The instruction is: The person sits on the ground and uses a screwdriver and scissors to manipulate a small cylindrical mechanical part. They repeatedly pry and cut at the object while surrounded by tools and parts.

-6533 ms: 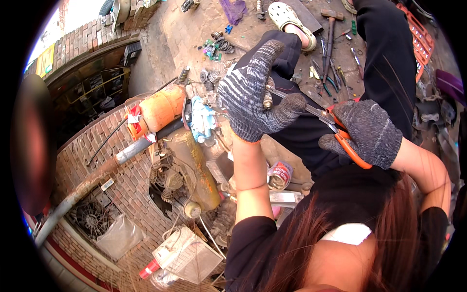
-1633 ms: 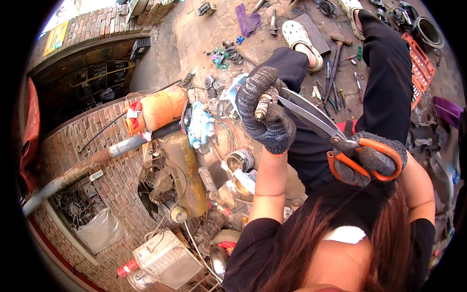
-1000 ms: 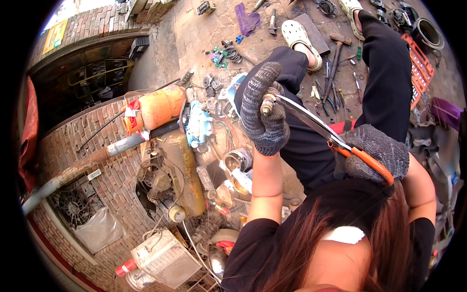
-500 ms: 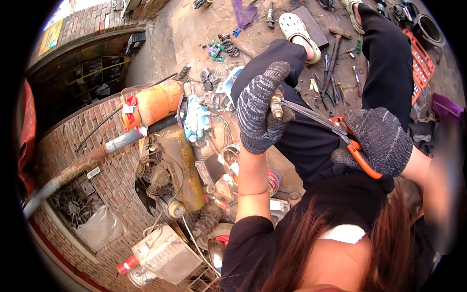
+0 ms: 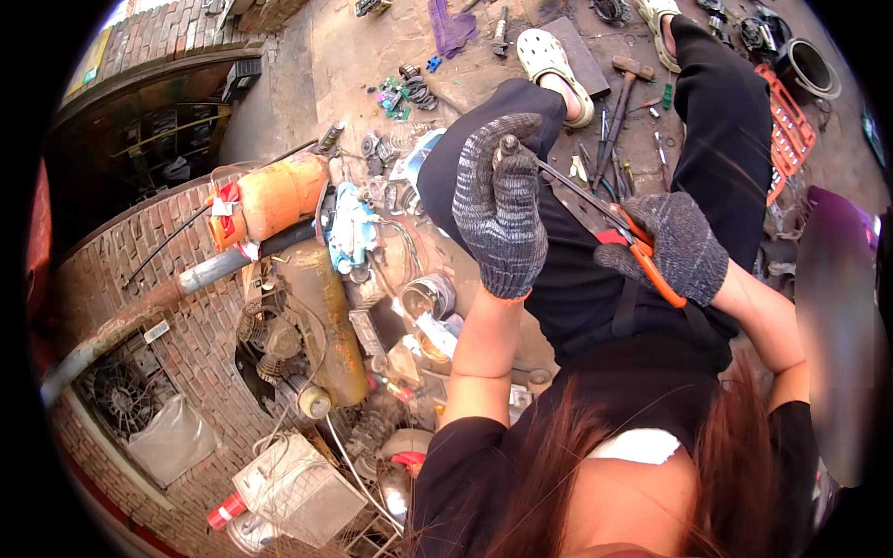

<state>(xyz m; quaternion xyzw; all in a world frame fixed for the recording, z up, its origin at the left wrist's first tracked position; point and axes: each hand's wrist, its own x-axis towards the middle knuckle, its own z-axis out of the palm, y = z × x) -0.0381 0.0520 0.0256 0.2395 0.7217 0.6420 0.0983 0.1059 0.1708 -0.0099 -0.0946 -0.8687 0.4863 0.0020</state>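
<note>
My left hand [image 5: 502, 214], in a grey knitted glove, is raised over my lap, its fingers closed round a small cylindrical metal part [image 5: 509, 145]. Only the part's end shows above the glove. From the right, my right hand [image 5: 682, 244], gloved alike, grips scissors [image 5: 659, 275] with orange handles. Their blades are spread, and one long blade reaches up to the metal part beside my left fingers. Whether that tip touches the part I cannot tell.
Hammer [image 5: 621, 98], pliers and screwdrivers lie between my feet, with a red-orange tool tray [image 5: 789, 130] to the right. Leftward are an orange tank [image 5: 279, 197], a rusty cylinder [image 5: 326, 325], a metal can [image 5: 430, 296] and scattered machine parts. A grey slab [image 5: 574, 58] lies beyond my left shoe.
My left hand has turned upright and its grip now covers most of the metal part. My right hand and the scissors have shifted left and up, closer to my left hand.
</note>
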